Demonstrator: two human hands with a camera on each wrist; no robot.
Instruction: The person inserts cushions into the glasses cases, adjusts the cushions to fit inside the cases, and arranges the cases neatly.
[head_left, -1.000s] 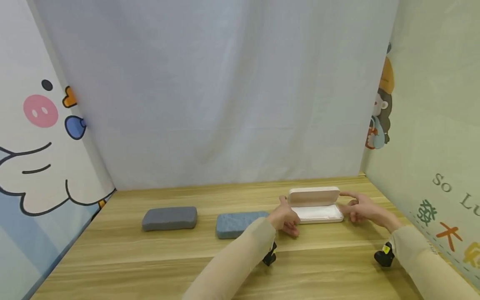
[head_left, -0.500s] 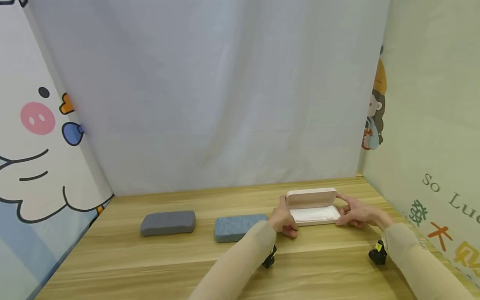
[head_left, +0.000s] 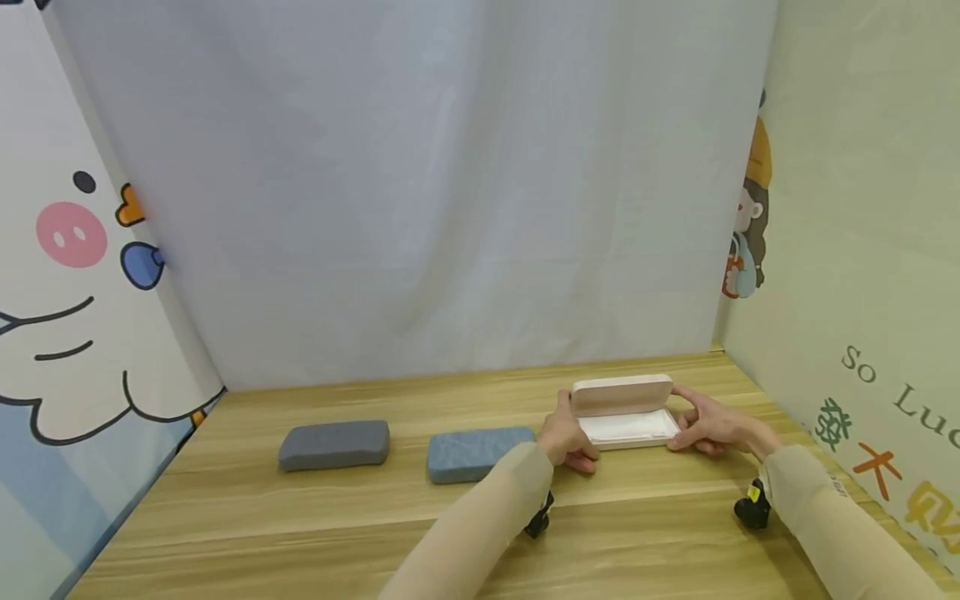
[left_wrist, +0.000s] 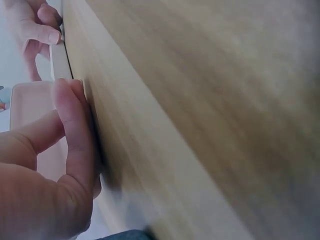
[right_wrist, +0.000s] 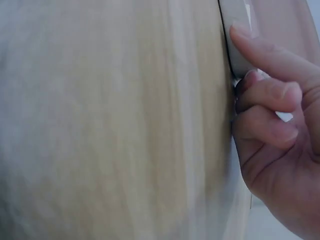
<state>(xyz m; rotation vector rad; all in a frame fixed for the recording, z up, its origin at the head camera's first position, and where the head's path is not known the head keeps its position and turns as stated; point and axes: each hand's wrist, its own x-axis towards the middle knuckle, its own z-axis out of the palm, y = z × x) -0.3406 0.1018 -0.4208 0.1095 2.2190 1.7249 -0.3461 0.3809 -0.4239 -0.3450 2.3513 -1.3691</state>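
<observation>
A pale pink glasses case (head_left: 624, 397) stands on the table with its lid raised and a white lining showing inside. My left hand (head_left: 567, 435) grips its left end, one finger up beside the lid. At the other end my right hand (head_left: 711, 425) holds the case, thumb at the front corner and forefinger reaching to the lid's edge. In the right wrist view the thumb (right_wrist: 265, 52) lies along the case wall (right_wrist: 234, 35), and the other fingers are curled below it. The left wrist view shows the left fingers (left_wrist: 75, 130) bent against the case's end.
A blue glasses case (head_left: 474, 454) lies closed just left of my left hand. Farther left is a closed grey case (head_left: 334, 444). The wooden table (head_left: 300, 533) ends at a white curtain (head_left: 420, 208) behind and a printed cloth (head_left: 847, 275) on the right.
The right hand has moved in from beside the pink case and now holds its right end. The left hand has settled onto the left end. The head view has shifted slightly.
</observation>
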